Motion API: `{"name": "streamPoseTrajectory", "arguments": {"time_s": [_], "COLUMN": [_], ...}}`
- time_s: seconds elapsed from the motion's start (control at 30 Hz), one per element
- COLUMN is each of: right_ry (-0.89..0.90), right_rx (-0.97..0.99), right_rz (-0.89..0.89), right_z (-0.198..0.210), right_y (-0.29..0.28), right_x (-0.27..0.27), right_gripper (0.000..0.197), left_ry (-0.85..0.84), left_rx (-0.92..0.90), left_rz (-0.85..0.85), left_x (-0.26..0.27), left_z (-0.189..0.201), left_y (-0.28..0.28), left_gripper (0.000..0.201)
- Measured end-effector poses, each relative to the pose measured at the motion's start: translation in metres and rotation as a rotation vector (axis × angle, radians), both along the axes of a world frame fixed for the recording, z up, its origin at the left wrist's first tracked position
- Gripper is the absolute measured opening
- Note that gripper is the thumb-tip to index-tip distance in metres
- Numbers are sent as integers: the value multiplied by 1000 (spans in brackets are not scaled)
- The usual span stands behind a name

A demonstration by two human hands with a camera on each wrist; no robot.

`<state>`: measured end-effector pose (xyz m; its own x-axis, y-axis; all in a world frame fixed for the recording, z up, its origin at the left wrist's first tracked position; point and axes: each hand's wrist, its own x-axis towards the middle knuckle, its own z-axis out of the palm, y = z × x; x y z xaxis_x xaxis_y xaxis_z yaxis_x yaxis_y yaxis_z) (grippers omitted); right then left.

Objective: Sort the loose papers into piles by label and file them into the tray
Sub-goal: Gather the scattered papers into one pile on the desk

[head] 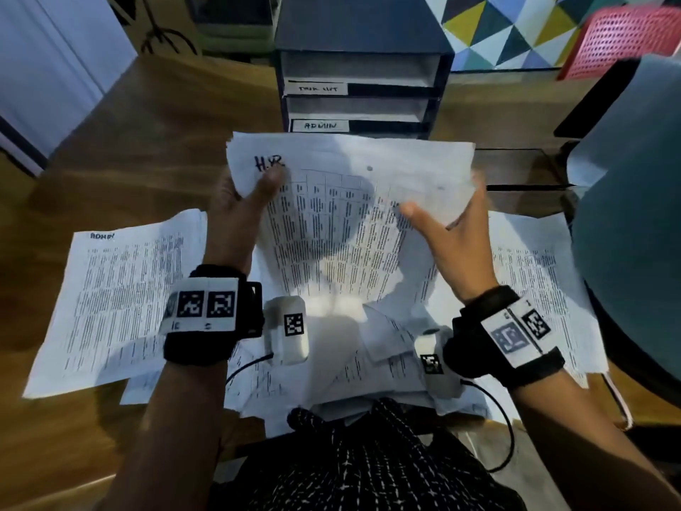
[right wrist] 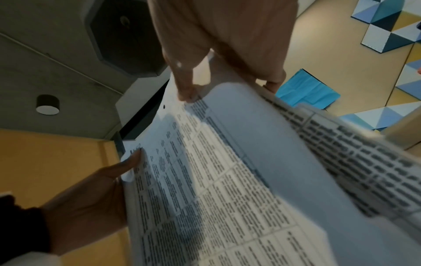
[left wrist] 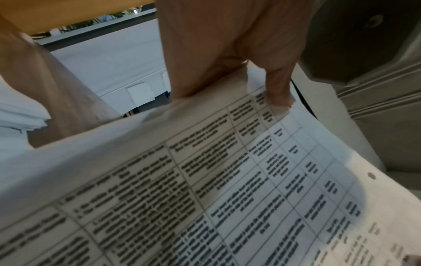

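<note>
I hold a sheaf of printed table sheets marked "H.R" (head: 342, 215) up over the desk, in front of the tray. My left hand (head: 254, 195) pinches its top left corner, thumb just under the label. My right hand (head: 447, 221) grips the right edge, thumb on the front and fingers behind. The dark blue tiered tray (head: 442, 90) stands at the back, one slot labelled "ADMIN" (head: 320, 125). The left wrist view shows my left hand (left wrist: 230, 90) on the sheet (left wrist: 205, 180). In the right wrist view my right hand (right wrist: 225, 84) holds several sheets (right wrist: 227, 180) fanned apart.
A pile headed "ADMIN" (head: 121, 300) lies on the wooden desk (head: 147, 142) at the left. Another printed pile (head: 534, 274) lies at the right, with loose sheets (head: 372, 348) heaped between. A grey-blue chair back (head: 634, 215) crowds the right side, and a pink mesh chair (head: 626, 38) stands behind.
</note>
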<state>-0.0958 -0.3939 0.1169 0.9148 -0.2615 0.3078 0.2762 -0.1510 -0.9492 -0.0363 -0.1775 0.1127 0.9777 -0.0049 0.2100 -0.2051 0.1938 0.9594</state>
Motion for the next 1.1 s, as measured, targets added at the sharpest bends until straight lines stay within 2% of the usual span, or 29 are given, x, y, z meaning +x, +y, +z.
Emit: {"name": "streamPoseTrajectory", "arguments": {"time_s": [0.07, 0.17, 0.23, 0.27, 0.37, 0.43, 0.5, 0.6, 0.7, 0.8, 0.9, 1.0, 1.1], "right_ry": [-75, -269, -326, -307, -218, -215, -186, 21, 136, 43, -93, -27, 183], "right_rx": [-9, -132, -282, -365, -516, -482, -325, 6, 61, 185, 330, 309, 234], "right_rz": [-86, -267, -290, -276, -315, -344, -287, -153, -121, -142, -137, -101, 11], "right_z": [1, 12, 17, 18, 14, 9, 2, -10, -15, 2, 20, 17, -6], "right_y": [2, 6, 10, 11, 12, 12, 12, 20, 26, 27, 21, 24, 33], "right_x": [1, 3, 6, 7, 11, 10, 8, 7, 12, 18, 24, 24, 19], "right_gripper": [48, 58, 63, 61, 35, 30, 41, 54, 48, 48, 50, 56, 63], "left_ry": [-11, -79, -141, -161, -150, -93, -74, -43, -7, -39, -132, -122, -4], "left_rx": [27, 23, 53, 63, 9, -110, -137, -10, 87, 18, -77, -29, 99], "left_rz": [32, 92, 100, 112, 221, 270, 267, 105, 67, 132, 35, -18, -70], "left_x": [2, 3, 4, 4, 7, 8, 8, 2, -4, -3, 4, 2, -8], "left_z": [4, 14, 19, 20, 16, 11, 0, -20, -27, -9, 7, 2, -23], "left_y": [-2, -2, -2, -2, -1, 2, 5, 0, -7, 0, 17, 27, 25], "left_gripper": [15, 18, 11, 4, 8, 4, 9, 25, 18, 15, 25, 57, 58]}}
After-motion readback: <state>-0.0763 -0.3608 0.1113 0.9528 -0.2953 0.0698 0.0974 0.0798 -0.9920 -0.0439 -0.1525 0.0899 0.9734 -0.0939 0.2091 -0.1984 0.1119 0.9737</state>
